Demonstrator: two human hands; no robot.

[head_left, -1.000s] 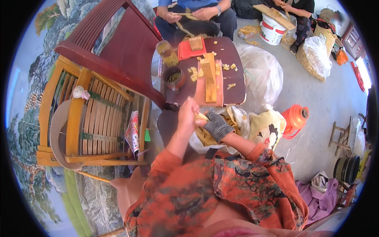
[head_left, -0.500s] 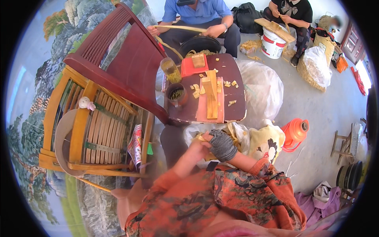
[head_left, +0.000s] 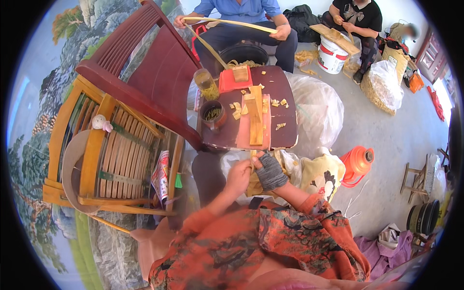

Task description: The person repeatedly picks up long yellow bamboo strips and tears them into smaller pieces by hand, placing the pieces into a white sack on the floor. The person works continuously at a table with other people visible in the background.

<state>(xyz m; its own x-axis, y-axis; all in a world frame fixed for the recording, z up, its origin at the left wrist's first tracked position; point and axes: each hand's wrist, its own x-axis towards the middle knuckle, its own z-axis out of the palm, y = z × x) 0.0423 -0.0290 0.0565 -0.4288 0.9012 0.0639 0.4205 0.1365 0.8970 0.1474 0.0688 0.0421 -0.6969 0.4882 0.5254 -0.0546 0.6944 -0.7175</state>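
My left hand (head_left: 239, 175) and my right hand (head_left: 269, 171), in a grey fingerless glove, are closed together round a pale tan strip (head_left: 253, 156) that stands up between their fingers. Beneath them is an open plastic bag (head_left: 231, 162) with more pale strips (head_left: 285, 160) inside. Just beyond, a dark red chair seat (head_left: 282, 125) serves as a work surface, bearing a long wooden block (head_left: 256, 126) on a pink sheet (head_left: 244, 133), small cut pieces (head_left: 280, 126), a red plastic item (head_left: 226, 81) with a small wooden block (head_left: 240, 73), a glass jar (head_left: 207, 88) and a brown mug (head_left: 212, 121).
At left stand a maroon chair (head_left: 150, 82) and wooden slatted chair (head_left: 125, 159). An orange flask (head_left: 355, 164) and clear bag (head_left: 319, 111) sit right. Two seated co-workers (head_left: 241, 12) (head_left: 355, 17) handle strips; a white bucket (head_left: 330, 60) stands before one, a folding stool (head_left: 415, 176) far right.
My joined hands moved lower, then slightly up, and the strip now stands more upright between my fingers. The co-worker in blue has raised a long strip and stretched it sideways.
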